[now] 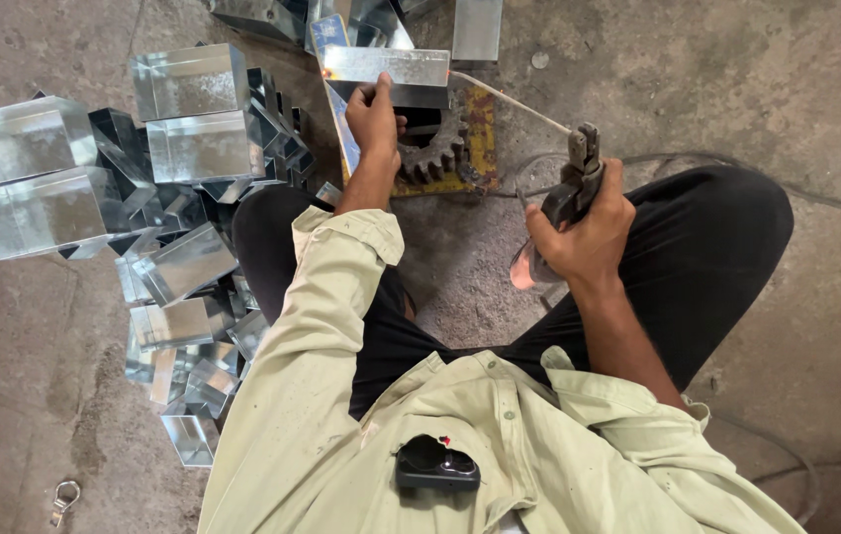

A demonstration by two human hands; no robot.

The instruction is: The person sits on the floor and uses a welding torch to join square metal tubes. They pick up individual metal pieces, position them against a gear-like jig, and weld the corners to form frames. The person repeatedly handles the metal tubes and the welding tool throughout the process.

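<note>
The left hand (pixel 374 117) is closed on a shiny sheet-metal box (pixel 388 71), its grip pinching the box's lower edge, thumb on the near face and fingers curled behind; the box stands just above that grip, its long bright face turned up toward the camera, and it rests on a rusty toothed gear (pixel 437 150) that lies immediately right of and below the fingers; the gear in turn sits on a yellowish, worn metal plate (pixel 481 129) on the concrete floor (pixel 737 69).

The right hand (pixel 584 232) is wrapped tight around an electrode holder (pixel 575 183), the grip shut on its handle, with the clamp head sticking out above the knuckles; from that clamp a thin welding rod (pixel 510 99) runs up and to the left, well away from the grip, and its far tip meets the right end of the box, where a small bright spot shows; a cable (pixel 678 158) leaves the holder to the right of the grip and trails across the floor.

To the left of the left-hand grip, beyond the forearm, a heap of similar metal boxes (pixel 143 198) lies piled on the floor; more bright pieces (pixel 477 28) stand above the held box; the person sits with dark trouser legs spread either side of the work.
</note>
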